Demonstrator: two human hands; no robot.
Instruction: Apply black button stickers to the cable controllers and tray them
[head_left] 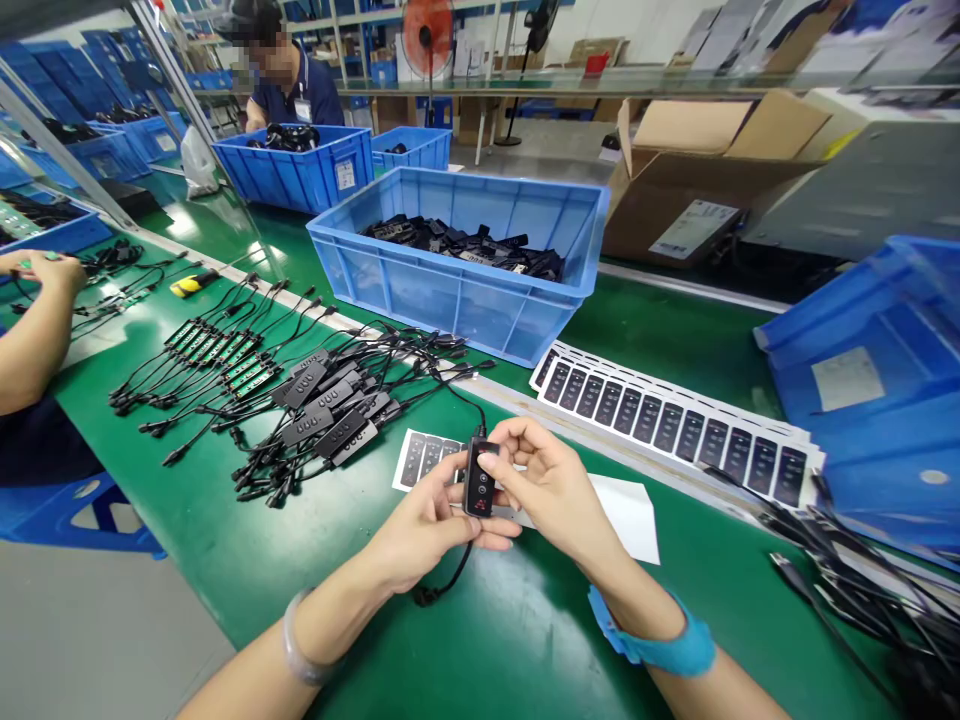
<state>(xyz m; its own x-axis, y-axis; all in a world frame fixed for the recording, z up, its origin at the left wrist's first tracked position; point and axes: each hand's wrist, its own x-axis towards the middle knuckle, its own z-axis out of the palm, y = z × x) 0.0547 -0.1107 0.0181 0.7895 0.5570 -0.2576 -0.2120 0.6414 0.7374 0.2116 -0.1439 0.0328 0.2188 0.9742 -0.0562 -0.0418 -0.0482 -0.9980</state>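
Observation:
My left hand point(429, 522) grips a small black inline controller point(478, 486) with a cable hanging below it. My right hand point(546, 478) presses its thumb and fingers on the controller's face, where a glossy black button label sits. Both hands hover above the green table point(525, 640). Just behind them lies a partly used sheet of black button labels point(422, 456) and a white backing paper point(630, 512).
A pile of black controllers with cables point(330, 410) and green circuit boards point(217, 350) lies to the left. Full label sheets point(675, 420) lie ahead right. A blue bin point(465, 290) of black parts stands behind. More cables point(862, 590) lie right. Another person's arm point(37, 320) works at left; a person sits at the back.

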